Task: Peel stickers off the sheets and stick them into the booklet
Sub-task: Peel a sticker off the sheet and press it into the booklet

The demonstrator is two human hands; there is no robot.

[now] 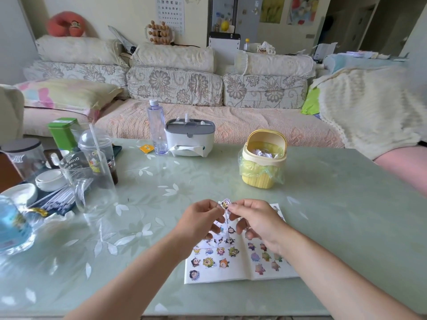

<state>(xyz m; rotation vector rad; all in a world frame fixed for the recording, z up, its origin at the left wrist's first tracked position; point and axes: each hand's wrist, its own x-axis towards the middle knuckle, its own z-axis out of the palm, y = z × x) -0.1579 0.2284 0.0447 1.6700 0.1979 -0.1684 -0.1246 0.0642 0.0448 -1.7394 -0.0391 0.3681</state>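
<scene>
The green table (323, 204) carries an open booklet (219, 266), yellow bin (261, 179), tissue box (189, 139) and bottle (157, 128).

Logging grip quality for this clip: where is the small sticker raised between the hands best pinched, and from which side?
Probably its lower right rim, pinched lightly from the right, where the right hand meets it: the sticker stands upright above the sheet, thin and flat, its top free.

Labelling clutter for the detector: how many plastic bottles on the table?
2. A clear bottle stands upright just left of the tissue box; a blue-tinted bottle sits at the frame's left edge, partly cut off. More may hide behind the cups.
</scene>
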